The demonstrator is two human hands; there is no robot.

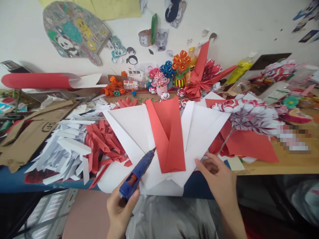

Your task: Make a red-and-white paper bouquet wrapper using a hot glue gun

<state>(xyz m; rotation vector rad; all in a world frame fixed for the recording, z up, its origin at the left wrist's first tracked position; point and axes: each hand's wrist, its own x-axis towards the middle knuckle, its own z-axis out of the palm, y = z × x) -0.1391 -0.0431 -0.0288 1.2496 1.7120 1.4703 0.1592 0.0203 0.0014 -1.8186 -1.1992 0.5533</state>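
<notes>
My left hand (121,208) grips a blue glue gun (138,172), its nozzle touching the white part of a folded red and white paper sheet (166,139) at the table's front edge. My right hand (218,177) lies on the sheet's lower right corner, fingers spread and pressing it flat. The sheet fans out with a red strip in the middle and white flaps on both sides.
Piles of folded white strips (63,151) and red strips (104,146) lie to the left, beside brown cardboard (30,132). Paper flowers (171,74), a red-white paper flower (249,114), bottles (240,69) and a red paper roll (37,80) crowd the back. The wooden table edge (286,166) shows at right.
</notes>
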